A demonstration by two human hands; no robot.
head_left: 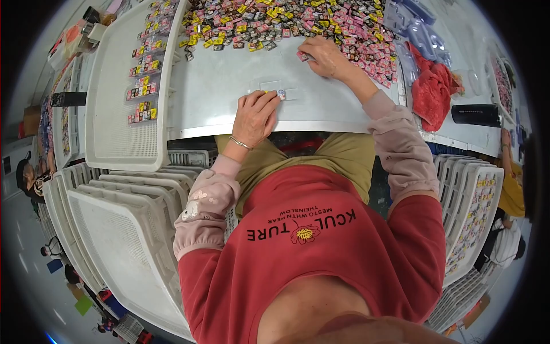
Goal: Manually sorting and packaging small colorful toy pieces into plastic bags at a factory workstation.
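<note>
My left hand (256, 116) rests at the table's near side, its fingers bent and pressed together on the left end of a clear plastic tray (291, 90). By its fingertips, a small white-and-blue piece (281, 94) sits in that tray, with a bit of yellow beside it, partly covered by the fingers. Farther off and to the right, my right hand (325, 59) pinches a small pink piece (304, 56) between thumb and fingers, just short of a wide heap of small pink, yellow and black pieces (275, 26).
Left of the work surface stands a white mesh tray (123, 137) with rows of filled clear packs (143, 89). Stacked white trays (117, 229) flank my legs. At right lie a red cloth (429, 94), a black cylinder (475, 114) and clear plastic trays (421, 31).
</note>
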